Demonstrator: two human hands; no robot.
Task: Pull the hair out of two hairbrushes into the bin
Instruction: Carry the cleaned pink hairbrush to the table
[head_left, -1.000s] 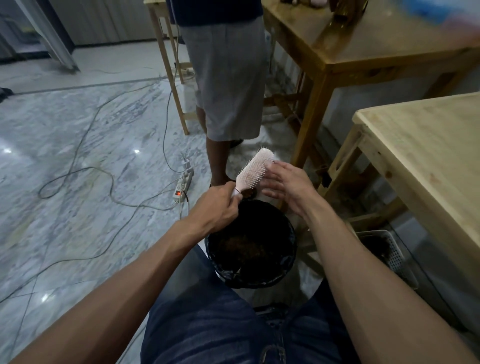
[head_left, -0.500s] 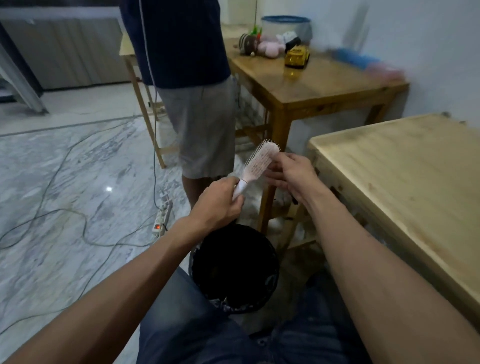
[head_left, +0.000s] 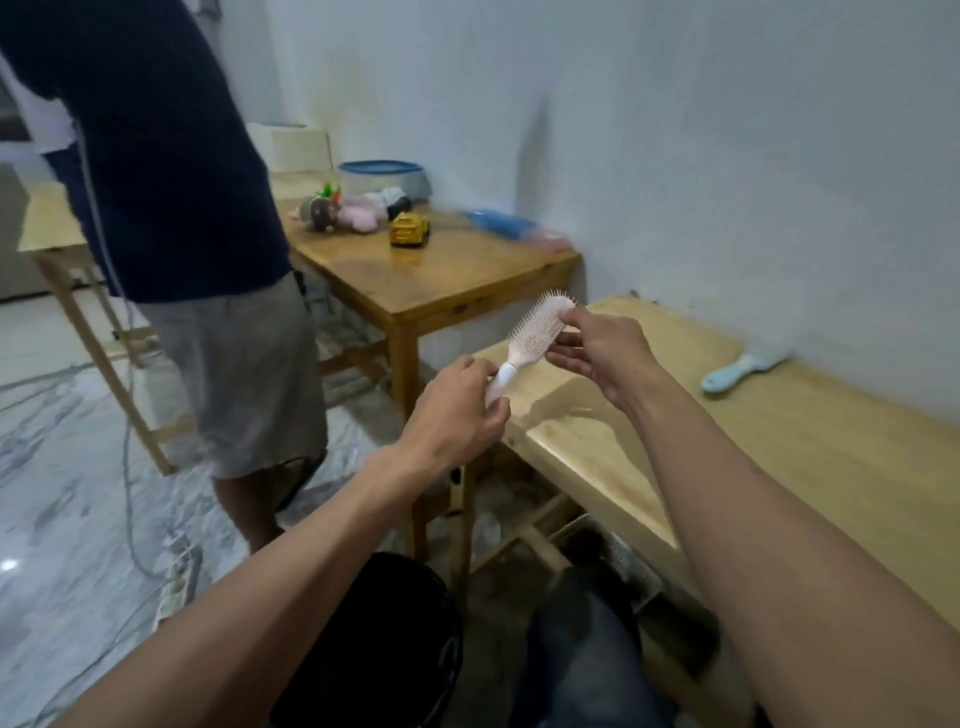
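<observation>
The left hand (head_left: 457, 410) is closed around the smooth white handle of a pale pink paddle hairbrush (head_left: 535, 332), and the flat oblong head rises away from it, up and to the right, with short stiff bristles fringing its edge. The right hand (head_left: 597, 348) meets the head from the right side, thumb and fingertips (head_left: 569, 315) pinched on the rim near the top while the other fingers spread loose below it. No hair can be made out in the bristles.

Below both forearms, close to the person's denim-clad knees, sits the round black bin (head_left: 395, 634), dark and matte. To the right of the right hand runs a pale, glossy wooden table (head_left: 779, 457) with a squared front edge; a light blue hairbrush (head_left: 737, 370) lies flat on it near the wall, well apart from the hands, with bare tabletop between. Left of the left hand stands another person (head_left: 197, 260) in grey shorts, near a darker wooden table (head_left: 447, 280).
</observation>
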